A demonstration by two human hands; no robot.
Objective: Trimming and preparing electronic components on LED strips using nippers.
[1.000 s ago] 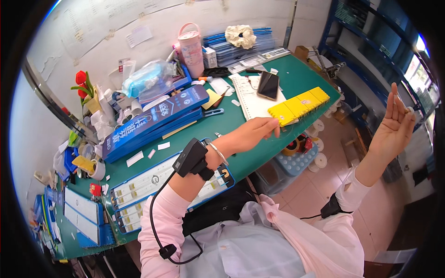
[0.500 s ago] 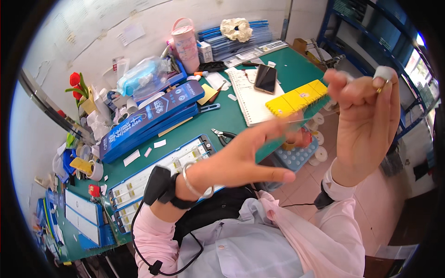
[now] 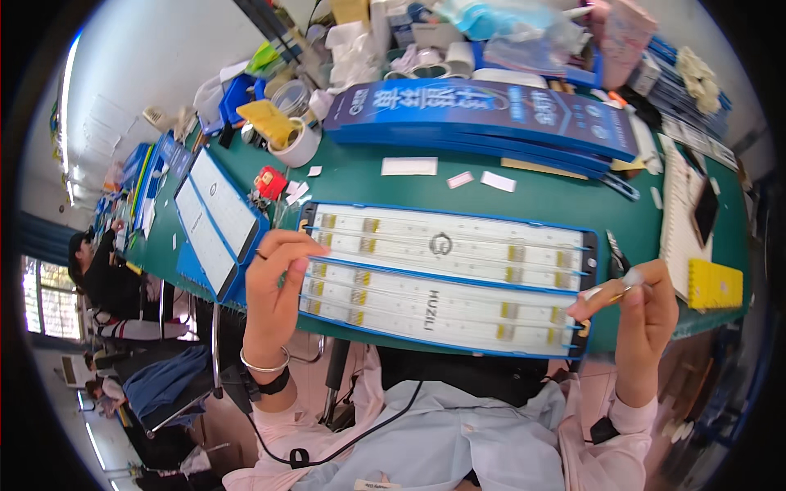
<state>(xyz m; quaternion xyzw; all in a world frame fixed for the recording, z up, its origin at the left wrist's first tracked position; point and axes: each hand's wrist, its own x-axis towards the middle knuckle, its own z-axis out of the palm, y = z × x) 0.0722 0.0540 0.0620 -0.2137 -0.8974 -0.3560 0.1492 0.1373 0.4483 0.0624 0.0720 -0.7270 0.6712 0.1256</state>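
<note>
**Open white-and-blue case [image 3: 471,245] covered at both ends**

The left end of the open white-and-blue case is overlapped by the left grip [image 3: 268,282]. Its thumb and forefinger are brought near each other, but whether anything thin is pinched there cannot be told. By the right grip [image 3: 647,315], a small gold-coloured piece [image 3: 618,296] is held between thumb and finger, close to the case's right end; its exact form is too small to be made out. A white wrapping [image 3: 634,277] is worn on one finger of that grip.

Between the two grips, the case is laid flat on the green bench [image 3: 352,182], its two panels crossed lengthwise by fine lines. Beyond the case, paper slips [image 3: 409,166] are scattered, and behind them blue boxes [image 3: 483,135] are stacked.

To the left of the left grip, a second blue-and-white case [image 3: 206,222] is set at an angle; farther off, a red object [image 3: 268,182] is placed. Just beyond the right grip, pliers [image 3: 616,252] are partly seen. To its right, a yellow board [image 3: 714,284] is set near a spiral notebook [image 3: 675,217], by which a dark phone [image 3: 704,211] is carried.
</note>
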